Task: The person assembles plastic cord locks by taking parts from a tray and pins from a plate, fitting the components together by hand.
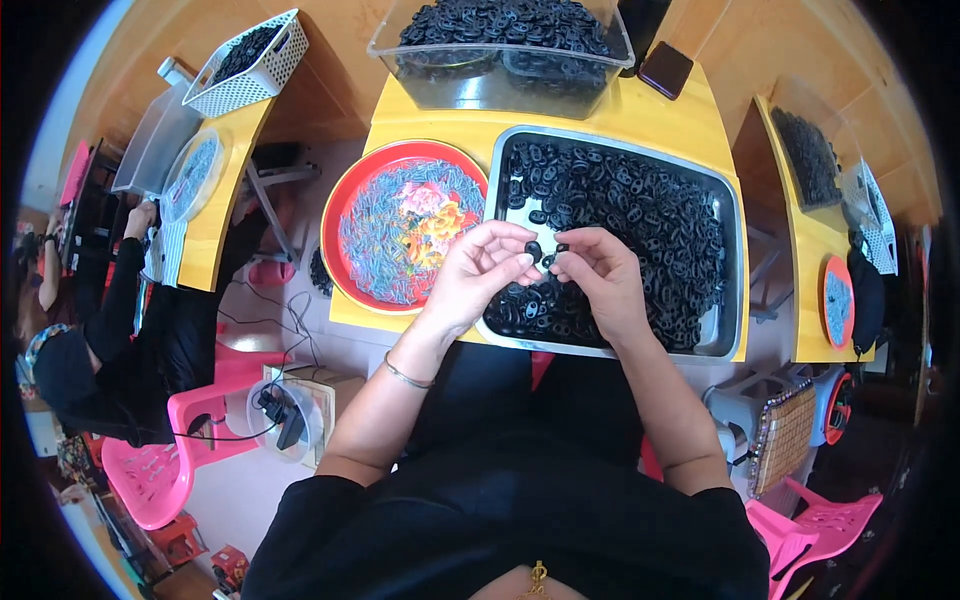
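Above the yellow table [440,123], held black pieces [534,250] look rounded.

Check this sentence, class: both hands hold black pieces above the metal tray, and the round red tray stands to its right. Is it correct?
No: the head view shows the round red tray to the left of the metal tray. The rest stands.

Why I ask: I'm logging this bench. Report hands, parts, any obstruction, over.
Left hand and right hand: pinching small black rounded plastic-looking pieces, close together. Below: rectangular silver metal tray, many black pieces inside. Nothing visibly in the way.
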Demonstrator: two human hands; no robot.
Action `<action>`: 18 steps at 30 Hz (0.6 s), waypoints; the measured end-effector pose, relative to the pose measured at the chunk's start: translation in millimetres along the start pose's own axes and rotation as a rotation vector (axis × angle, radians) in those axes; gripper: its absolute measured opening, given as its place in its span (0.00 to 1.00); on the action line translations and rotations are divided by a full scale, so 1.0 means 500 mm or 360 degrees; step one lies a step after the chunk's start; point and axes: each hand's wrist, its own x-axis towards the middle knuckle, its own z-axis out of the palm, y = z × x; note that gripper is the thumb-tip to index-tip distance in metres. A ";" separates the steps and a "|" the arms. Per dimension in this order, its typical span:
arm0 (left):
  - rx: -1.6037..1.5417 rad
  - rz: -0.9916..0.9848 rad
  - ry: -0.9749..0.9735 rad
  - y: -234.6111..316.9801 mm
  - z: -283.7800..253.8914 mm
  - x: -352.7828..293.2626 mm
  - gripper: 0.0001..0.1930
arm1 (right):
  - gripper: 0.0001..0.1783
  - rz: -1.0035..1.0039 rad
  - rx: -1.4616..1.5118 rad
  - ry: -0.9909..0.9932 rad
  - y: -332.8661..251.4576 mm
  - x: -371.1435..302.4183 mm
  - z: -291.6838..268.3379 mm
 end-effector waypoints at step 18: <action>0.0242 -0.0002 -0.0016 0.005 0.007 -0.007 0.12 | 0.06 -0.0094 -0.0195 -0.0061 0.011 0.000 -0.008</action>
